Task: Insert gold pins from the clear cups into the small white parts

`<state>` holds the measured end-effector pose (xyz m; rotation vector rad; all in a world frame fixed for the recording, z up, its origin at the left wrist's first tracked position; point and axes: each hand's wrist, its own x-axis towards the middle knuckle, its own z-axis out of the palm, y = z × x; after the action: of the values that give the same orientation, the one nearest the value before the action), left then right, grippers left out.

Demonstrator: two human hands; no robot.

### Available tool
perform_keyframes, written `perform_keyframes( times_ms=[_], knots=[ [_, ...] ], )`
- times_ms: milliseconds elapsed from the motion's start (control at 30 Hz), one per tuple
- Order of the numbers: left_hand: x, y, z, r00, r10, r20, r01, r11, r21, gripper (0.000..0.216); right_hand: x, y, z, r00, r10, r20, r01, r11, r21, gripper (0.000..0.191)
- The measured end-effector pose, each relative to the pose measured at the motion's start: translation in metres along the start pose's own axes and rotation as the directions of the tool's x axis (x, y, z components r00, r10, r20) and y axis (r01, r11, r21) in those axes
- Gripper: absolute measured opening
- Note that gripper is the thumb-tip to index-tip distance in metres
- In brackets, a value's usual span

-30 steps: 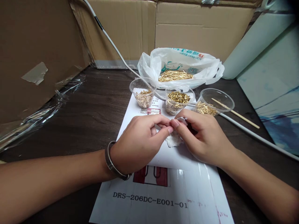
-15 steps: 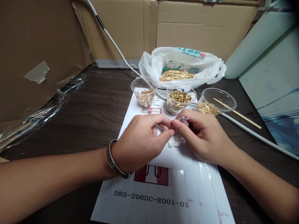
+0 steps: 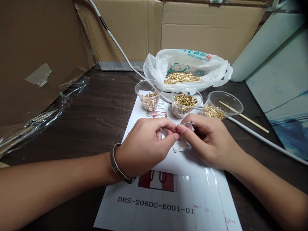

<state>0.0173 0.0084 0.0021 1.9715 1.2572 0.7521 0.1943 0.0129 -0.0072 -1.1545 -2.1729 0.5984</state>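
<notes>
My left hand [image 3: 148, 141] and my right hand [image 3: 211, 139] meet over white paper, thumbs and fingertips pinched close together. Whatever sits between the fingertips is too small and hidden to name. A crumpled white scrap [image 3: 180, 146], like tissue, shows below and above my right thumb; I cannot tell whether it is gripped. Just beyond the hands stand a left clear cup [image 3: 151, 104], a middle clear cup [image 3: 181, 110] and a right clear cup [image 3: 231, 104], all with small gold-coloured metal pieces inside. A few thin pins [image 3: 156, 115] lie on the paper.
Behind the cups, a white plastic bag [image 3: 154, 69] holds longer gold-coloured pins [image 3: 181, 77]. A white cable [image 3: 255, 134] crosses the table behind the cups. To the right lies a wooden stick [image 3: 255, 123]. Cardboard boxes [image 3: 125, 32] wall the back. Printed sheets [image 3: 154, 221] lie under my hands.
Both hands stay almost in place; the fingertips shift only slightly at the pinch. Cups, bag and paper look the same.
</notes>
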Motion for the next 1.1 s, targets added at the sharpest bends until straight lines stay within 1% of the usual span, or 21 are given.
perform_keyframes(
  times_ms=[200,367,467,733,1100],
  knots=[
    [0.0003,-0.0004,-0.0005,1.000,-0.020,0.020,0.020,1.000,-0.017,0.013,-0.0006,-0.0014,0.0000,0.999,-0.047,-0.001,0.046,0.997,-0.054,0.022],
    [0.0006,-0.0006,-0.0011,0.999,-0.027,0.029,0.028,0.999,-0.020,0.014,0.0007,-0.0011,-0.0003,0.999,-0.032,0.026,0.034,0.996,-0.088,0.020],
    [0.0002,-0.0001,-0.0017,0.999,-0.017,0.031,0.018,1.000,-0.014,0.014,0.0009,-0.0009,-0.0005,0.999,-0.039,0.025,0.040,0.997,-0.071,0.018],
    [0.0006,-0.0016,0.0018,1.000,0.002,-0.011,-0.002,1.000,0.001,0.013,0.0003,-0.0010,0.0001,0.999,-0.024,-0.041,0.023,1.000,-0.017,0.018],
    [0.0001,-0.0013,0.0002,1.000,0.009,0.008,-0.009,0.999,0.051,0.013,-0.0011,-0.0009,-0.0002,1.000,-0.016,0.013,0.016,1.000,-0.006,0.021]
  ],
)
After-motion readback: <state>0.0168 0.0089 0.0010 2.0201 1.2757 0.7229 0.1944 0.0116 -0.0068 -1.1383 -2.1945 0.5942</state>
